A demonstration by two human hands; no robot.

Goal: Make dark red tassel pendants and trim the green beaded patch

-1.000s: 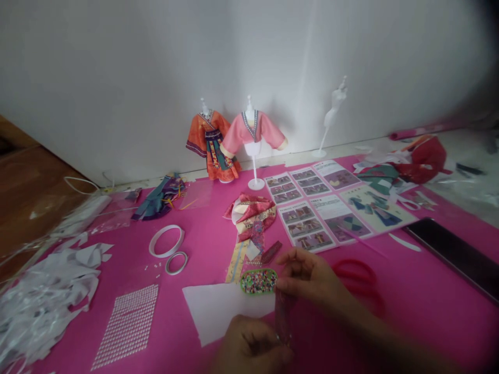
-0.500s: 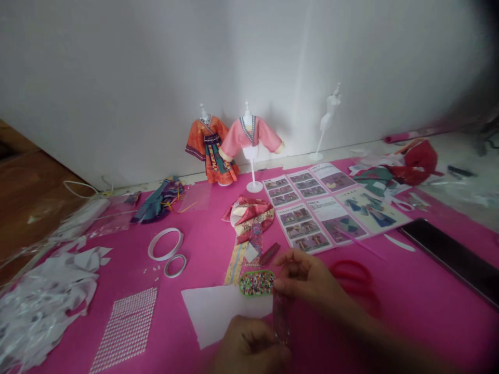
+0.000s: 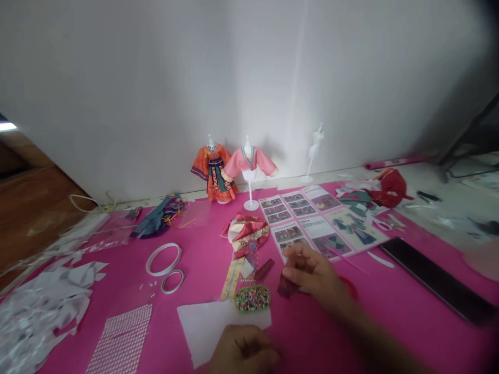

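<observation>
My right hand (image 3: 312,275) pinches a small dark red strip of cloth (image 3: 287,286), which hangs from its fingers right of a green tray of beads (image 3: 252,298). Near the bottom edge, my left hand (image 3: 245,350) is curled over the lower part of a white paper sheet (image 3: 206,324); whatever its fingers may hold is too blurred to tell. Past the bead tray lie a dark red patterned piece (image 3: 264,270), a cream strip with a blue line (image 3: 232,279) and a bunched red and cream cloth (image 3: 249,228).
Dressed doll stands (image 3: 251,176) and a bare one (image 3: 313,150) stand by the wall. Printed instruction sheets (image 3: 319,223), a black phone (image 3: 432,278) and partly hidden red scissors (image 3: 350,286) lie right. Tape rings (image 3: 163,259), a gem sheet (image 3: 120,337) and white scraps (image 3: 50,306) lie left.
The dark red strip has left my left hand and now hangs from my right hand alone. My hands have moved apart. The camera view has tilted up a little.
</observation>
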